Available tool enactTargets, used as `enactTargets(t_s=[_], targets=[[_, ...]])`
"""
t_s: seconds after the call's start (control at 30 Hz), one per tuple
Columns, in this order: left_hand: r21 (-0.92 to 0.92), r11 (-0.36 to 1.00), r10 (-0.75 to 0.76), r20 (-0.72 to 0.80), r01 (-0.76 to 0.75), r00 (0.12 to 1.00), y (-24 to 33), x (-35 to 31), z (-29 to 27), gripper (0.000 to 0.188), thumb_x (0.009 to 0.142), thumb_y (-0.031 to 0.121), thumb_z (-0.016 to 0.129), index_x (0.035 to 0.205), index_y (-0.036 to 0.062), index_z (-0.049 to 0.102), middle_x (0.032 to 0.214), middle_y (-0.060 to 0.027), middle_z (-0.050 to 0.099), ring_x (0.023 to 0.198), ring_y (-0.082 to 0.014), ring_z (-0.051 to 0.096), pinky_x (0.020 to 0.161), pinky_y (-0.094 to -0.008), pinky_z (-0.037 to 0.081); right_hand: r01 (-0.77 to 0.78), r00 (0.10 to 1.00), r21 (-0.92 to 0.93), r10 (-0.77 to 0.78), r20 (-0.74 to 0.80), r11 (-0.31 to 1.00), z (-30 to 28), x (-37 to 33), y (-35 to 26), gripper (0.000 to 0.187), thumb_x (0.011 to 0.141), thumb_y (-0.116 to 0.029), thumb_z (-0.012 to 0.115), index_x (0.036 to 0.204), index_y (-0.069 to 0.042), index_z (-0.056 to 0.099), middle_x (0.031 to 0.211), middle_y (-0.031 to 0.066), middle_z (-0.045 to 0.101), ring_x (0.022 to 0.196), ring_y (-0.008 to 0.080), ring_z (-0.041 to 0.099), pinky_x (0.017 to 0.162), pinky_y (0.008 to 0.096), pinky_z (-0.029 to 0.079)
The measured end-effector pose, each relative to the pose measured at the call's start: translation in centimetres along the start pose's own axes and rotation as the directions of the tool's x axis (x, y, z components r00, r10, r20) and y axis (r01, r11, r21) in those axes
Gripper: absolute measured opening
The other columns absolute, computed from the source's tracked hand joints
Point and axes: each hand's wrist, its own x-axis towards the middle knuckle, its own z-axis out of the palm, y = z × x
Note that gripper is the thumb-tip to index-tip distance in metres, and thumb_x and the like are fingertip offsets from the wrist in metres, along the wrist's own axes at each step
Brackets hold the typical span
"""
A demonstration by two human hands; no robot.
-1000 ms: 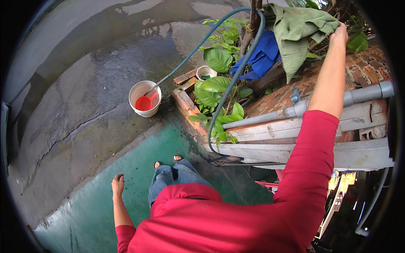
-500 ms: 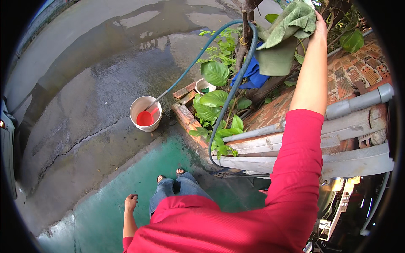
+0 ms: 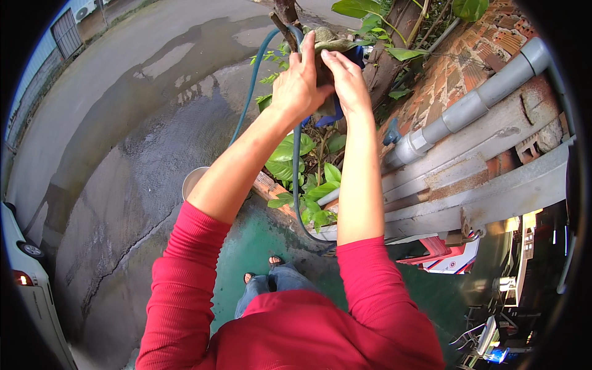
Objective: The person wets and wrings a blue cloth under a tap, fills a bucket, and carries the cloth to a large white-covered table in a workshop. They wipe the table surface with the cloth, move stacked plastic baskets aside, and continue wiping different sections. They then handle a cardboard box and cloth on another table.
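Both my hands are raised at the green cloth, which hangs by a cut branch in the upper middle. My left hand grips its left side, fingers pointing up and partly hidden. On the right edge, my right hand has its fingers closed over the cloth. Between and below the hands shows a bit of blue cloth. A blue-green hose loops over the branch beside my left hand and runs down behind my wrist.
The white bucket stands left, mostly behind my left forearm. Leafy plants grow in a brick-edged bed. On the right, a grey pipe runs along a brick wall. A white car is at far left.
My left hand has come up from my side to the green cloth. My right hand has moved left with the cloth, toward the branch. The view has shifted.
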Motion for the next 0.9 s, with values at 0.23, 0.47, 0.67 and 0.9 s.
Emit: enactTargets(t_s=[0.23, 0.47, 0.67, 0.9], targets=[[0.143, 0.989, 0.073, -0.299, -0.031, 0.951, -1.7, 9.3, -3.7, 0.029, 0.08, 0.023, 0.057, 0.108, 0.0166, 0.065, 0.095, -0.0148, 0.067, 0.092, -0.0347, 0.064, 0.081, -0.043, 0.051, -0.683, 0.722, -0.695, 0.35, -0.597, 0.223, -3.3, 3.0, 1.3, 0.05, 0.082, -0.044, 0.064, 0.113, -0.005, 0.062, 0.116, 0.0182, 0.063, 0.111, 0.033, 0.059, 0.093, 0.0437, 0.046], [0.223, 0.972, 0.152, -0.352, -0.075, 0.923, -0.5, 10.6, -5.5, 0.025, 0.077, 0.018, 0.056, 0.098, 0.0106, 0.067, 0.09, -0.0177, 0.067, 0.088, -0.0367, 0.063, 0.08, -0.0445, 0.05, -0.541, 0.815, -0.811, 0.376, -0.441, 0.223, -9.0, 13.3, -6.8, 0.037, 0.091, -0.041, 0.05, 0.095, -0.009, 0.067, 0.069, 0.0047, 0.069, 0.064, 0.0179, 0.068, 0.073, 0.0348, 0.05], [0.268, 0.961, -0.026, -0.139, 0.063, 0.99, 1.4, 9.4, -3.7, 0.024, 0.075, 0.018, 0.057, 0.095, 0.0073, 0.065, 0.089, -0.0199, 0.066, 0.087, -0.0379, 0.063, 0.078, -0.0446, 0.05, -0.286, 0.944, -0.958, 0.179, -0.276, 0.029, -12.5, 17.1, -10.7, 0.035, 0.092, -0.04, 0.049, 0.092, -0.009, 0.066, 0.069, 0.0072, 0.068, 0.064, 0.0218, 0.067, 0.07, 0.037, 0.051], [0.115, 0.986, 0.113, 0.096, -0.123, 0.989, 1.9, -0.3, 6.7, 0.025, 0.078, 0.013, 0.055, 0.101, 0.012, 0.063, 0.097, -0.0146, 0.063, 0.08, -0.0344, 0.066, 0.07, -0.0465, 0.054, 0.103, 0.994, -0.977, -0.028, 0.11, -0.186, -5.9, 16.6, -14.1, 0.034, 0.092, -0.039, 0.049, 0.088, -0.009, 0.065, 0.069, 0.0101, 0.068, 0.065, 0.0263, 0.067, 0.066, 0.0396, 0.051]])
